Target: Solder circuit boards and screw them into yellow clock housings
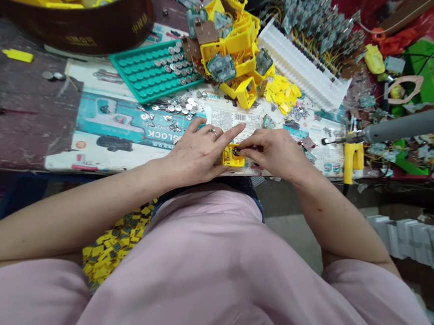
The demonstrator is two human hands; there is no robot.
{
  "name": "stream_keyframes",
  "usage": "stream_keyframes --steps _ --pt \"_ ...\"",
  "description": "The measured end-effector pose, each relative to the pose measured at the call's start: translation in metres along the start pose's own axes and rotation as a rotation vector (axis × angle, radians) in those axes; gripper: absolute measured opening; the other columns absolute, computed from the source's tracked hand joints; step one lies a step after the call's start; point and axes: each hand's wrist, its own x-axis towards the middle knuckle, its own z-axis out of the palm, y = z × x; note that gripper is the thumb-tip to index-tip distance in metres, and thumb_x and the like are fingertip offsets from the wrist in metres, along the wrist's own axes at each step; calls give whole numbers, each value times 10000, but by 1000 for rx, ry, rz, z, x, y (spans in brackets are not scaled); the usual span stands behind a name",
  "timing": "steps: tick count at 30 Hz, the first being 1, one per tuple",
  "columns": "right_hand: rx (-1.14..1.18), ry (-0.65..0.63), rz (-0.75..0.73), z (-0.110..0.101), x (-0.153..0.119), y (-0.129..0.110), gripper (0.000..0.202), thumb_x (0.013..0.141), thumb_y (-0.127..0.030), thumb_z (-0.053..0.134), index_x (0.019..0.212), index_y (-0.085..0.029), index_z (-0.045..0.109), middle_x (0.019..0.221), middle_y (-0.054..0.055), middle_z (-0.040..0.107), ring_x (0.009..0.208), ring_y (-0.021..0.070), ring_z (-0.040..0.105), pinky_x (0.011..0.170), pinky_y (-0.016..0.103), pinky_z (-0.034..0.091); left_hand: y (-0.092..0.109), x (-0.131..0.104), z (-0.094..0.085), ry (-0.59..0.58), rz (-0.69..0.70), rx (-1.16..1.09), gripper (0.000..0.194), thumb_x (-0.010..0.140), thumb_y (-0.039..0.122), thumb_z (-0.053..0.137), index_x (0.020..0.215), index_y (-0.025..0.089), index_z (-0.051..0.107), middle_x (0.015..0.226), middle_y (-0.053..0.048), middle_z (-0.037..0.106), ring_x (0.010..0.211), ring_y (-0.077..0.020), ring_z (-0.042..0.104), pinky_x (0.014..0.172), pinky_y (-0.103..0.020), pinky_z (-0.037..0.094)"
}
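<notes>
Near the table's front edge lies a small yellow housing [233,156], its open side up. My left hand [201,151] holds it from the left, with the thumb below and the index finger stretched above it; a ring is on one finger. From the right, my right hand [272,150] pinches a small dark round part [235,151] at the inside of the housing. Both hands rest on a printed cardboard sheet [125,144]. Loose silver discs [188,104] lie behind my left hand, below a teal tray [138,73] partly filled with similar discs.
Yellow housings [243,40] are piled at the back, beside small yellow pieces [282,92] and a white rack [303,65]. At the right a soldering iron [405,123] points left above a yellow stand [353,159]. A brown round container [78,28] stands back left.
</notes>
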Motion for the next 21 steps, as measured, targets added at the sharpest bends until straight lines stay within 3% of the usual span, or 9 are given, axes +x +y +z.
stream_keyframes --steps 8,14,17,21 --pt "-375 -64 58 0 -11 -26 282 960 -239 498 984 -180 773 981 92 740 922 228 658 648 326 342 -2 -1 4 47 30 4 818 923 513 531 1583 162 199 1112 -113 656 1077 -289 582 1096 -521 332" --pt "-407 -114 65 -4 -7 -30 255 941 -241 526 968 -205 777 970 76 737 952 239 647 610 335 297 -1 0 3 44 30 -3 842 913 508 557 1584 149 196 1123 -119 664 1070 -291 602 1091 -525 346" --pt "-377 -51 42 -5 -8 -23 229 940 -267 557 959 -206 778 963 76 741 938 243 651 645 337 362 -1 -1 3 50 29 -13 835 913 500 564 1579 142 209 1136 -131 670 1091 -299 605 1095 -537 346" --pt "-295 132 -58 -1 -15 -8 224 951 -294 569 1054 -217 753 1037 84 736 977 245 642 751 353 459 -10 -11 -1 118 30 -54 843 903 536 564 1565 129 238 1272 -160 637 1185 -305 578 1128 -532 334"
